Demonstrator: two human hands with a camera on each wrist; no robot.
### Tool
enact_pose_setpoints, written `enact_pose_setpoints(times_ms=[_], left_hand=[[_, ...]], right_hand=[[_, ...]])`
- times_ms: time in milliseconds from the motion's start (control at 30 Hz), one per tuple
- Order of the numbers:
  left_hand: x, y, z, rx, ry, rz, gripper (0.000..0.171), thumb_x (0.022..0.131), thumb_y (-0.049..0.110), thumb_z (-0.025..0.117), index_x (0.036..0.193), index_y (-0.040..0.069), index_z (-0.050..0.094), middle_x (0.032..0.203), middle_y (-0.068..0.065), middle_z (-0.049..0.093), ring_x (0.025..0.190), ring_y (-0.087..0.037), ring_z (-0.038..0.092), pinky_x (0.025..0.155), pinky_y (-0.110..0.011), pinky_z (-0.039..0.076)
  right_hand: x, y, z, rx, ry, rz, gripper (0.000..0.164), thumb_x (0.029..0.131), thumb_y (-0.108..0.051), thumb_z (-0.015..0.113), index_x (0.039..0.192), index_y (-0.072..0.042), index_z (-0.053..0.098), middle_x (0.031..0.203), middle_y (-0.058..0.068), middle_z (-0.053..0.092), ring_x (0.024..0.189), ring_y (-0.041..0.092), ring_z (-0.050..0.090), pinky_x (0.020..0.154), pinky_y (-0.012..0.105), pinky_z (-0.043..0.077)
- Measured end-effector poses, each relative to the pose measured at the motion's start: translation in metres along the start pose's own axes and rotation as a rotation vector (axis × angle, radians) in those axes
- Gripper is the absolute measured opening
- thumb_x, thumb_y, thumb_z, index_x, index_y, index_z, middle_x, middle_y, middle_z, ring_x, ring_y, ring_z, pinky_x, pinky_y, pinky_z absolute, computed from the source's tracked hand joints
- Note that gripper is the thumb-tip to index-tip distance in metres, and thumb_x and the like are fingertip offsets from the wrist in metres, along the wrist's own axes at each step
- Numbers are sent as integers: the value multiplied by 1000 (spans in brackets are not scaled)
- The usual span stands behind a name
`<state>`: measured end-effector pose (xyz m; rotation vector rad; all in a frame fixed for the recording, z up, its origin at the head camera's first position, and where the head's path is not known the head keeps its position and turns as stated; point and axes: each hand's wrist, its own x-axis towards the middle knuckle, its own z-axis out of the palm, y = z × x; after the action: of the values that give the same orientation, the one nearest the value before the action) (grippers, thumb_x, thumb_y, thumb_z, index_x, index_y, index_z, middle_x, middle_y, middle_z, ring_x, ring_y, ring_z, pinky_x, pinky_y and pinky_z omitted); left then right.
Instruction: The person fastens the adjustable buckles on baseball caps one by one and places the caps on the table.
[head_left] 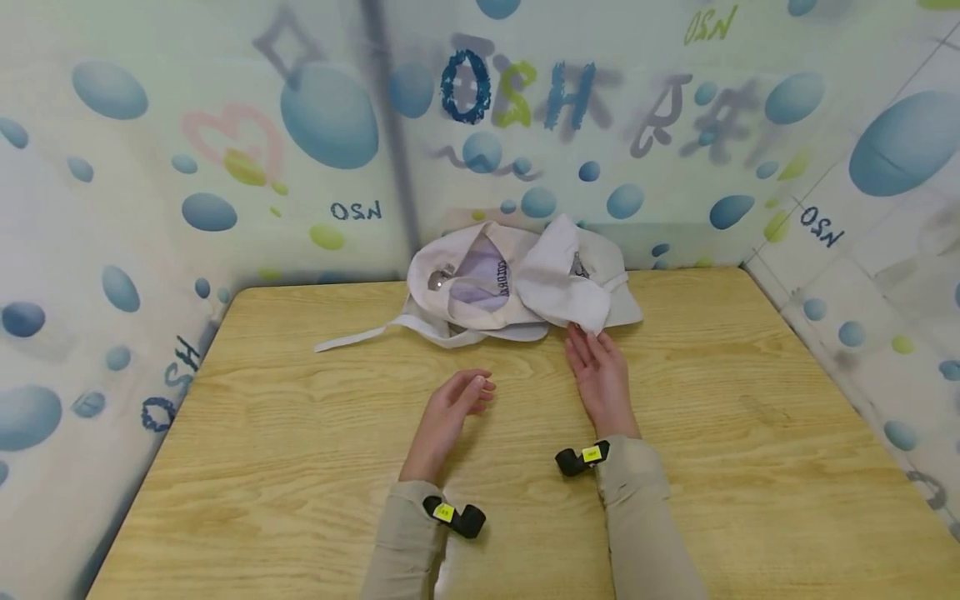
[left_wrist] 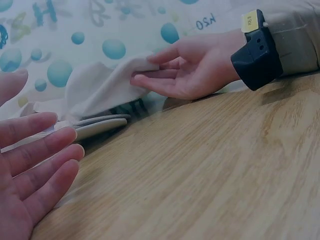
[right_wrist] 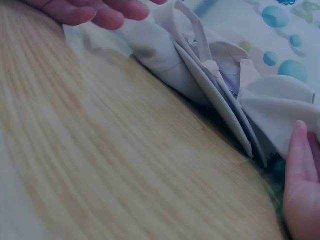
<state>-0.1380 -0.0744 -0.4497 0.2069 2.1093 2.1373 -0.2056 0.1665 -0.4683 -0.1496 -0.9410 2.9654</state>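
Note:
At the back of the table lies a pile of pale hats. On its right side is a soft white hat [head_left: 555, 279], and my right hand [head_left: 602, 379] pinches its near edge between thumb and fingers, palm turned up. A cream cap [head_left: 431, 287] beside it shows its lavender inside and some dark lettering. My left hand [head_left: 453, 408] is held over the table in front of the caps, touching none of them. Its fingers [left_wrist: 42, 150] are loosely spread in the left wrist view, with nothing between them.
A long white strap [head_left: 348, 340] trails left from the pile across the wooden table [head_left: 300, 433]. Right behind the hats stands a wall [head_left: 637, 50] covered with blue bubbles and lettering. Another patterned wall [head_left: 892, 250] rises at the right edge.

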Motion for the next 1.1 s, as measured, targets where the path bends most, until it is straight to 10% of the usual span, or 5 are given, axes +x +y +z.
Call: enact_pose_setpoints(times_ms=[533,1100], left_hand=[[0,-3,0,-3,-15,6,45,91,37,49,119,2,51,107,-17,58,98,-31,56,83,-41,45],[3,-13,-5,-73,32,67,54,89,43,49,132,11,40,119,-5,54,101,-27,56,79,-40,48]], right_hand=[[-24,1,-9,439,2,57,19,90,-4,49,109,-7,47,121,13,51,122,21,40,83,28,45],[-54,16,-2,370,-224,115,29,92,-5,29,115,-6,46,119,14,51,114,24,47,79,28,47]])
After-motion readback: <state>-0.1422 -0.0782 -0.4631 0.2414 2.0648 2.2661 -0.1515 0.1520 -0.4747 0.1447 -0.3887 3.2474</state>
